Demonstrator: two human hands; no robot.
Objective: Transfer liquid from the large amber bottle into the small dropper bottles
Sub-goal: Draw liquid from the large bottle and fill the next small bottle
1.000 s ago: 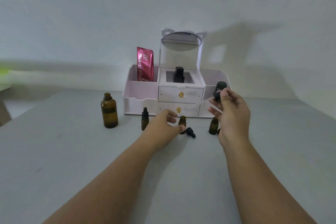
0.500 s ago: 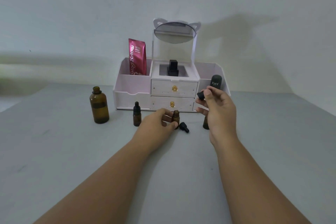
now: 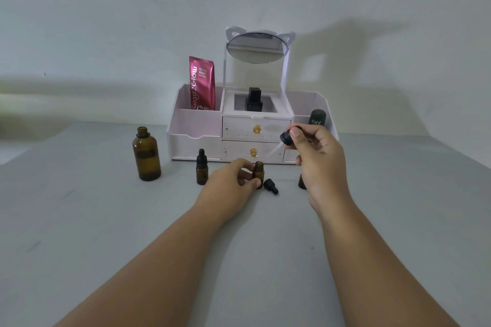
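Head view shows us the large amber bottle point(image 3: 146, 154) standing upright and uncapped on the grey table point(image 3: 79, 233), out at about ten o'clock from our hands and well apart from them. We can see a darker band inside it, roughly at mid-height.

Our left hand point(image 3: 229, 185) is curled around the open dropper bottle point(image 3: 258, 174) near the middle of the table, thumb and fingertips pinching its sides, and the bottle stands upright. At three o'clock of that bottle, just beside it, a black dropper cap point(image 3: 270, 186) lies on its side. At nine o'clock of our left hand stands a capped dropper bottle point(image 3: 202, 167), upright and untouched.

Our right hand point(image 3: 317, 156) is raised above the table at two o'clock of the open bottle, thumb and forefinger closed on the black top of a dropper point(image 3: 286, 138), whose clear glass tube slants down toward the open bottle's mouth. Behind that hand's wrist a third small bottle point(image 3: 302, 182) is mostly hidden.

At twelve o'clock, against the wall, sits the pale organizer point(image 3: 196, 135) with two gold-knobbed drawers and a cat-eared mirror point(image 3: 257, 48). A red sachet point(image 3: 202, 83) leans in its left compartment, and a dark tube point(image 3: 318, 117) stands in the right one.
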